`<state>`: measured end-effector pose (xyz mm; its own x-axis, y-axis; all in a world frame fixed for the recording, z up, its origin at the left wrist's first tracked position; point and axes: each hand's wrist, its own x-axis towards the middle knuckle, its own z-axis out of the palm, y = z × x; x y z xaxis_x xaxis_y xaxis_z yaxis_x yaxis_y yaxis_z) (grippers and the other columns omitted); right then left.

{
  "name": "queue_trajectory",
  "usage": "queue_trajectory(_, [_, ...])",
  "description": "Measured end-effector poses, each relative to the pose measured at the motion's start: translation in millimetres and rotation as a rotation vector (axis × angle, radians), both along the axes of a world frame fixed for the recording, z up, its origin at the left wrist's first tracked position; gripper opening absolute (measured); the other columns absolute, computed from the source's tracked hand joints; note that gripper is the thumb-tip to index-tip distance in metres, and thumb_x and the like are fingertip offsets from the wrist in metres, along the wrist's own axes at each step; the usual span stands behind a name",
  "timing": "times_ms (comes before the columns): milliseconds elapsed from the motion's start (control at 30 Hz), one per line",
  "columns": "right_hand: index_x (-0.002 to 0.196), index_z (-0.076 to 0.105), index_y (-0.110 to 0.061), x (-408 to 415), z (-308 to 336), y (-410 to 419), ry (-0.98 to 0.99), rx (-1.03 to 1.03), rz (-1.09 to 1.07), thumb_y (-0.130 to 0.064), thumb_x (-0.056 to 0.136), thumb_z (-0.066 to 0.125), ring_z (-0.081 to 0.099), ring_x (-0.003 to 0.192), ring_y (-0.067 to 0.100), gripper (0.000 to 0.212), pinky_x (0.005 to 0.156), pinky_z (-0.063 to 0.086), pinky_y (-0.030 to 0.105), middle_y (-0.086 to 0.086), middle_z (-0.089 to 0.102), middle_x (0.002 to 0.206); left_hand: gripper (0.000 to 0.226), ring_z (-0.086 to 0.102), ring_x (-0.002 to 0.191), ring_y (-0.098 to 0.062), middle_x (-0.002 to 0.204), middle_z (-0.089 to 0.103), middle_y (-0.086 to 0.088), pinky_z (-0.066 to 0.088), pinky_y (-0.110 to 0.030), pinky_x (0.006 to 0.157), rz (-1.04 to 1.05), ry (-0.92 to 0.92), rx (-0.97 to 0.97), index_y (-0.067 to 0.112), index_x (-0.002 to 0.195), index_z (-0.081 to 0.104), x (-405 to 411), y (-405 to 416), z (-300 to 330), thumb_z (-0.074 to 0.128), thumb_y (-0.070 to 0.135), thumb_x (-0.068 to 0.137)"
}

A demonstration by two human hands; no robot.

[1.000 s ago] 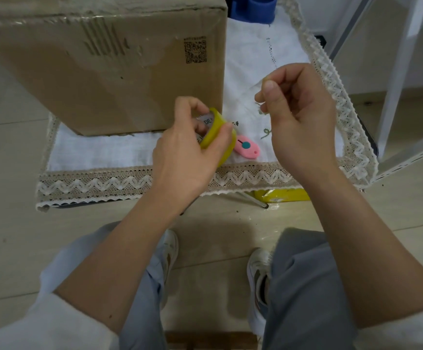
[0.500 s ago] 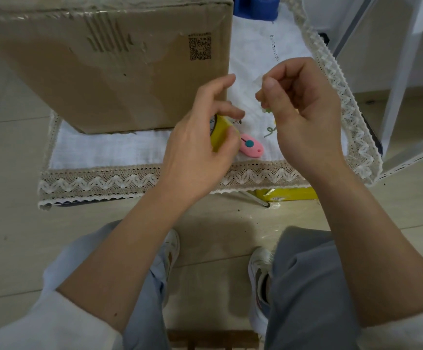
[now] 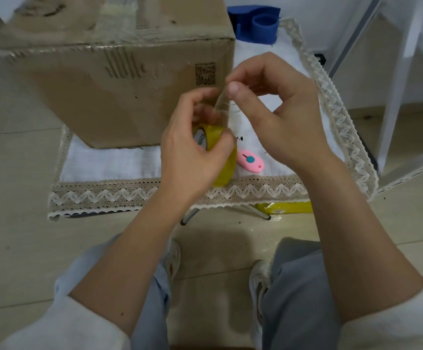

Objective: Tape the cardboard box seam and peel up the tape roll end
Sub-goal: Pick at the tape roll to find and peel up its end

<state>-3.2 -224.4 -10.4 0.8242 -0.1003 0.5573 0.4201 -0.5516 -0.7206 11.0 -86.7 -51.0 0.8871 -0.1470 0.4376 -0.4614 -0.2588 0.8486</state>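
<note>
A big cardboard box (image 3: 119,79) stands on a small table with a white lace-edged cloth (image 3: 109,162); old clear tape shines along its top edges. In front of its right corner my left hand (image 3: 192,152) grips a yellow tape roll (image 3: 220,157) held on edge. My right hand (image 3: 276,114) pinches the free clear tape end (image 3: 221,104) between thumb and forefinger, lifted a short way up off the roll.
A pink utility knife (image 3: 252,161) lies on the cloth just right of the roll. A blue object (image 3: 256,24) sits behind the box. A white metal frame (image 3: 397,79) stands at the right. A yellow packet (image 3: 288,207) lies under the table. My knees and shoes are below.
My left hand has closed its fingers back around the roll. My right hand has come closer to the roll, and a strip of clear tape now shows between its fingers and the roll.
</note>
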Motion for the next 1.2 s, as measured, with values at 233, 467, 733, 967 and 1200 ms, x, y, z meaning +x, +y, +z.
queue_trajectory(233, [0.094, 0.070, -0.014, 1.3, 12.7, -0.6, 0.010, -0.246, -0.007, -0.021, 0.092, 0.063, 0.063, 0.086, 0.011, 0.010, 0.083, 0.050, 0.030, -0.015, 0.066, 0.086, 0.019, 0.067, 0.096, -0.016, 0.103, 0.068, -0.006, 0.052, -0.025, 0.086, 0.050, -0.168, -0.201, 0.004, 0.110, 0.064, 2.8, 1.1, 6.5, 0.068, 0.007, 0.091])
queue_trajectory(467, [0.113, 0.069, -0.016, 1.9, 15.3, 0.8, -0.020, -0.184, -0.009, -0.022, 0.091, 0.067, 0.064, 0.096, 0.006, 0.023, 0.087, 0.050, 0.023, -0.003, 0.069, 0.108, 0.009, 0.063, 0.082, -0.005, 0.088, 0.067, 0.007, 0.051, -0.021, 0.079, 0.088, -0.140, -0.316, 0.013, 0.097, 0.066, 13.2, 4.9, 5.7, 0.067, 0.005, 0.094])
queue_trajectory(733, [0.116, 0.063, -0.017, -1.0, 10.5, 8.5, 0.154, 0.129, 0.050, -0.019, 0.086, 0.073, 0.069, 0.084, 0.005, 0.032, 0.080, 0.054, 0.021, -0.008, 0.072, 0.088, 0.013, 0.064, 0.082, -0.006, 0.087, 0.067, 0.005, 0.052, -0.022, 0.078, 0.059, -0.081, -0.416, 0.016, 0.099, 0.064, 15.1, 7.5, 6.5, 0.066, 0.004, 0.093])
queue_trajectory(967, [0.098, 0.045, -0.020, -2.9, 2.0, 7.7, 0.130, 0.297, 0.114, -0.008, 0.084, 0.073, 0.069, 0.076, 0.027, 0.034, 0.075, 0.056, 0.031, -0.005, 0.070, 0.073, 0.012, 0.065, 0.080, -0.012, 0.085, 0.068, 0.001, 0.056, -0.030, 0.076, 0.016, -0.013, -0.434, 0.016, 0.099, 0.065, 12.8, 11.9, 9.8, 0.066, 0.006, 0.093])
queue_trajectory(1200, [0.099, 0.068, -0.016, -2.4, -5.1, 6.6, 0.072, 0.251, 0.130, -0.007, 0.087, 0.070, 0.071, 0.088, 0.028, 0.015, 0.085, 0.057, 0.051, 0.005, 0.073, 0.091, 0.028, 0.066, 0.073, -0.022, 0.077, 0.068, -0.007, 0.056, -0.047, 0.075, -0.025, -0.004, -0.439, 0.017, 0.110, 0.051, 12.2, 13.5, 14.5, 0.067, 0.002, 0.092])
